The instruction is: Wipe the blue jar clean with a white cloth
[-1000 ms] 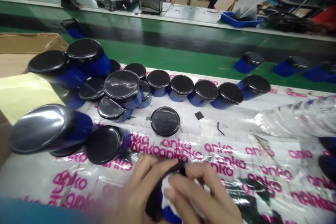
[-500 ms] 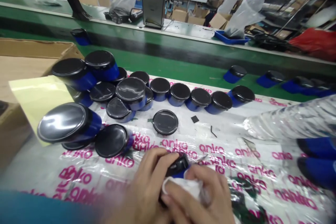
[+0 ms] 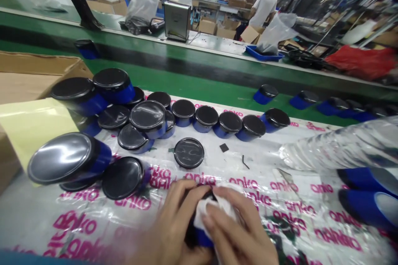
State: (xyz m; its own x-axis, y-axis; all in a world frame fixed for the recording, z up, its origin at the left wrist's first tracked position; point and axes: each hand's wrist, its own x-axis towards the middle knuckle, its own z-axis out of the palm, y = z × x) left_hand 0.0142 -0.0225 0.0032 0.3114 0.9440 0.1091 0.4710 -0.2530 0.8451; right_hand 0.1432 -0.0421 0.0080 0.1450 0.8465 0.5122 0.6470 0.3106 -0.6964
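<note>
At the bottom middle, my left hand (image 3: 171,223) is wrapped round a blue and black canister (image 3: 202,239), most of it hidden by fingers. A white cloth (image 3: 224,207) is pinched in my right hand (image 3: 248,232) and pressed against the canister's upper side. Just beyond my hands lies a black round lid-like disc (image 3: 189,153) on the printed plastic sheet (image 3: 258,190). Near it are a small black square (image 3: 224,148) and a thin bent black piece (image 3: 245,161). Similar canisters with glossy black tops (image 3: 147,114) are grouped and stacked to the left and in a row behind.
A cardboard box (image 3: 40,64) and a yellow sheet (image 3: 37,132) are at the left. Clear plastic wrap (image 3: 342,140) lies at the right, above blue canisters on their sides (image 3: 367,205). More canisters stand on the green surface (image 3: 192,87). Two people work in the background.
The cloth in my right hand has moved up over the canister's far end, covering the black part that showed before. The view has shifted slightly, moving the table's things left and down.
</note>
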